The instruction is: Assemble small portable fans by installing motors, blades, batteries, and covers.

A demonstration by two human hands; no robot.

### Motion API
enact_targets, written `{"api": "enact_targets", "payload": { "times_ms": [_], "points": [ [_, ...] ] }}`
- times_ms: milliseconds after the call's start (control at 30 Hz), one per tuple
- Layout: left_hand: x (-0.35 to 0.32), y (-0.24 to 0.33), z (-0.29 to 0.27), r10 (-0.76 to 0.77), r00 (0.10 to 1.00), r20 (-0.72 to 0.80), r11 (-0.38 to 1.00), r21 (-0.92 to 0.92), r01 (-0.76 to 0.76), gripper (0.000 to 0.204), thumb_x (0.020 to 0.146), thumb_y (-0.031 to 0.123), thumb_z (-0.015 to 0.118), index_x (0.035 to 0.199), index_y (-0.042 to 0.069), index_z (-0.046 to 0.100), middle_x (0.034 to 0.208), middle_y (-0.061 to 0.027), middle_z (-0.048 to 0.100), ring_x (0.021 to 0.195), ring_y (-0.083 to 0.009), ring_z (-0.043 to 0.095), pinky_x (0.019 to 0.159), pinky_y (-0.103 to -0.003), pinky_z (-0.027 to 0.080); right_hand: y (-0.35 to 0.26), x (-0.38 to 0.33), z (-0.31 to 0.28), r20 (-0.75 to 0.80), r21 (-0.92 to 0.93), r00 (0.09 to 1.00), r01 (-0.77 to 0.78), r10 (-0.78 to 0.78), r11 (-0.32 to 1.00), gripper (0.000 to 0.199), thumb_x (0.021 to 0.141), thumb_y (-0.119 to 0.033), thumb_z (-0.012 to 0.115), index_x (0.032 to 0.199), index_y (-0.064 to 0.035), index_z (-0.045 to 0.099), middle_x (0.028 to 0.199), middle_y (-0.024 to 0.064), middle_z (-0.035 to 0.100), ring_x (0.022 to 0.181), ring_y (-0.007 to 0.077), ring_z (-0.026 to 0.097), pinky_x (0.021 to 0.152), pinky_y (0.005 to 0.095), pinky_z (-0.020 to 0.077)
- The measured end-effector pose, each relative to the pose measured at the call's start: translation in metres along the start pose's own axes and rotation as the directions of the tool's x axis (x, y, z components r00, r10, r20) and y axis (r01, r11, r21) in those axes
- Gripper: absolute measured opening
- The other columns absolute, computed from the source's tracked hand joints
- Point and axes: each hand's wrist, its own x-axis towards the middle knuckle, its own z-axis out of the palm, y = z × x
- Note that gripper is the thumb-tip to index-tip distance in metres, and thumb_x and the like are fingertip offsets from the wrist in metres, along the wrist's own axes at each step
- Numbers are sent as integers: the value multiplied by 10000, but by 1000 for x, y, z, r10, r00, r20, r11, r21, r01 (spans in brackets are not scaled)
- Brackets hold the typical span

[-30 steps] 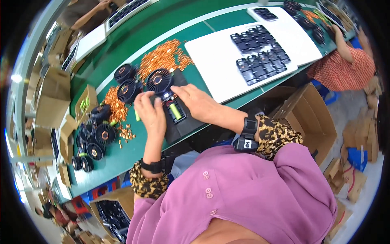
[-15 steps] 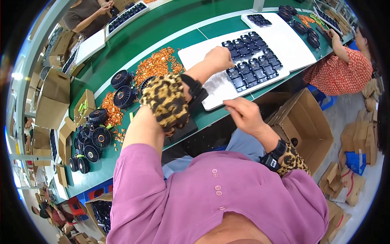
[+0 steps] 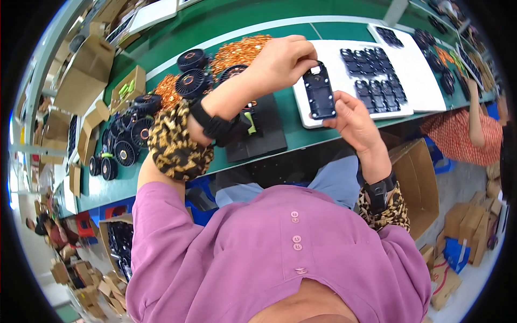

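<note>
A flat, oblong black plastic housing point(image 3: 319, 97) is held up over the left part of a white foam tray point(image 3: 338, 78). My right hand point(image 3: 356, 123) grips its lower right edge between thumb and fingers. At its top end, beside a small white patch, my left hand point(image 3: 283, 62) is closed with fingertips pinched on the housing; any small piece between them is hidden. Two groups of similar black housings point(image 3: 371, 62) lie in rows on the tray. Under my left forearm, a black fan-like part with a light green piece point(image 3: 250, 123) rests on a dark mat point(image 3: 269, 140).
Copper-coloured small parts point(image 3: 237, 54) are heaped behind my left forearm. Black round fan-like parts point(image 3: 126, 153) cluster at the left, near a small carton point(image 3: 129, 89) of green pieces. An open cardboard box point(image 3: 417, 183) stands below the table edge. Another person point(image 3: 468, 129) sits at the right.
A black housing has come up off the tray and is now between both hands. My left hand has drawn back, my right hand has risen to the housing, and the view has shifted.
</note>
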Motion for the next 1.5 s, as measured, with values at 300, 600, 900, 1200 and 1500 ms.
{"api": "enact_targets", "payload": {
  "times_ms": [300,600,900,1200,1500],
  "points": [
    [-132,10,-52,-484,815,-319,869,-66,490,209,796,59,643,1001,38,613,861,-69,638,738,-157,603,647,-271,492,41,41,79,29,-468,999,-18,36,883,468,774,-162,693,1179,-50,488,972,59,580,706,94,557,640,248,474],
    [-211,18,-30,-531,813,-241,834,21,551,158,753,42,635,908,26,608,910,-122,612,898,-308,577,771,-377,476,67,57,117,120,-992,979,125,-162,15,602,711,-275,675,1228,-24,501,1106,207,515,958,369,579,831,415,490],
    [-215,21,-27,-513,805,-299,838,31,545,183,737,13,652,915,45,627,920,-90,628,892,-275,599,760,-352,491,77,67,133,154,-983,975,134,-163,-129,578,715,-299,687,1144,62,546,1101,209,512,941,364,590,826,406,496],
    [-217,19,-24,-506,801,-319,845,0,534,173,748,-33,601,906,35,621,911,-99,628,882,-280,599,758,-353,491,88,69,129,310,-914,940,253,-144,-316,474,815,-250,633,1111,106,531,1054,223,506,809,362,620,700,409,524],
    [-181,4,-49,-475,798,-370,859,0,512,206,810,-49,488,956,24,614,906,-144,622,877,-307,605,767,-373,485,77,82,122,382,-881,910,306,-162,-360,283,858,-176,557,1058,20,591,958,166,560,809,336,610,700,418,507]
  ]
}}
